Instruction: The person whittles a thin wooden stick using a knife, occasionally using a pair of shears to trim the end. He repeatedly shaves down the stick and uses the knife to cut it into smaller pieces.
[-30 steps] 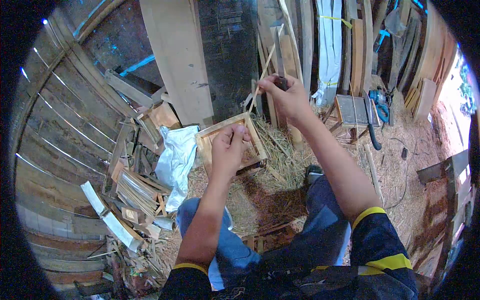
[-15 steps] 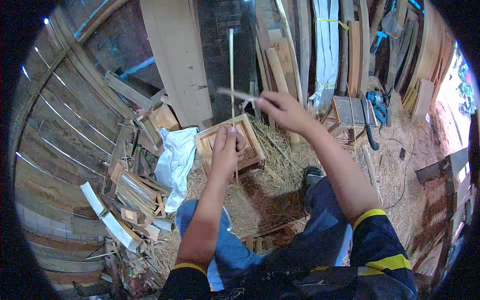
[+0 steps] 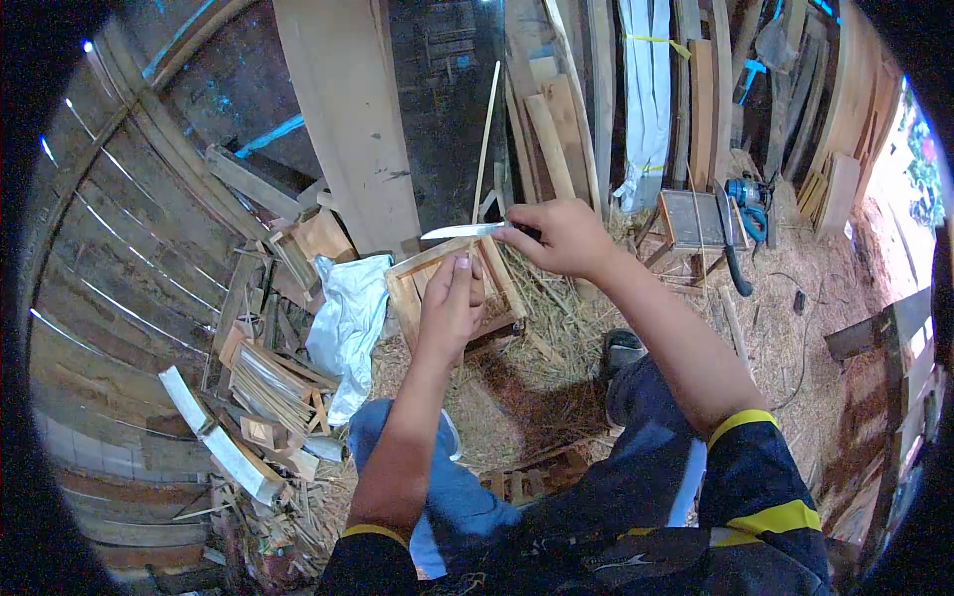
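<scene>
Closed around a thin, pale wooden strip [image 3: 487,129] is my left hand [image 3: 455,303], its thumb lying along the strip. The strip rises from the fist and leans slightly right at its top. My right hand [image 3: 561,236] grips the dark handle of a knife [image 3: 462,231]. Its bright blade points left, lying across the strip just above my left fingers. Beneath my left hand is a wooden stool [image 3: 512,288] with a framed top.
Shavings [image 3: 566,328] cover the floor around my feet. A white cloth [image 3: 348,318] lies left of the stool, beside stacked wood offcuts [image 3: 268,382]. At right, a machete [image 3: 733,243] leans on a small table [image 3: 691,219] near a blue power tool [image 3: 750,204].
The knife has come down along the strip to just above my left hand. The strip's top has tilted to the right.
</scene>
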The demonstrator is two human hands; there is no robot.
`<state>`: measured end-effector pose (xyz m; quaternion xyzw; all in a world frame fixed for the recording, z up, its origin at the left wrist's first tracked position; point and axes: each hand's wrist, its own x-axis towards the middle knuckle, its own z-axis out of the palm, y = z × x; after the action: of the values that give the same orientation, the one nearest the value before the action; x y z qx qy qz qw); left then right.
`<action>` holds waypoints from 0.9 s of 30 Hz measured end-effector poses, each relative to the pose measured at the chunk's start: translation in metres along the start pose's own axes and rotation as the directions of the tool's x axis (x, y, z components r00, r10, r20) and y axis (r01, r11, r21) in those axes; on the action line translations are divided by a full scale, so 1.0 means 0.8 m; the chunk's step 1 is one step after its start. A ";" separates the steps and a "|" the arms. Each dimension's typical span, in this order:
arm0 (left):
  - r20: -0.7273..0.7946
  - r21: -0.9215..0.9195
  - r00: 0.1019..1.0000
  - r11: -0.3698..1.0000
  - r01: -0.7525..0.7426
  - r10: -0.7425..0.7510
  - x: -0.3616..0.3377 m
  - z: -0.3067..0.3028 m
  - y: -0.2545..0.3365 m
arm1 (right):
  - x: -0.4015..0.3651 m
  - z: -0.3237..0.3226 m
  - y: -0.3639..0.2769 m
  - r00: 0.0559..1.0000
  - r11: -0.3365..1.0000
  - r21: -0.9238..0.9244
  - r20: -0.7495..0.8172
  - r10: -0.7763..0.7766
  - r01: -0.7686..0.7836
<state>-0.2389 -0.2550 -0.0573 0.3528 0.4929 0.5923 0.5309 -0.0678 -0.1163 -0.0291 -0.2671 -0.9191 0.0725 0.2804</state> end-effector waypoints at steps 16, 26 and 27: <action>0.042 0.022 0.999 1.000 0.017 -0.018 -0.008 -0.004 -0.009 | -0.009 -0.011 -0.005 0.998 0.995 -0.100 -0.062 -0.014 0.008; 0.192 0.055 0.975 0.993 0.108 -0.117 -0.033 0.005 -0.010 | -0.011 -0.048 0.037 0.957 0.957 -0.079 -0.111 0.269 -0.279; 0.197 0.061 0.971 0.990 0.126 -0.136 -0.037 0.008 -0.008 | -0.013 -0.050 0.045 0.947 0.948 -0.084 -0.128 0.296 -0.308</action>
<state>-0.2260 -0.2828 -0.0584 0.3901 0.4733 0.5053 0.6070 -0.0222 -0.0922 -0.0110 -0.4224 -0.8524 0.0519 0.3039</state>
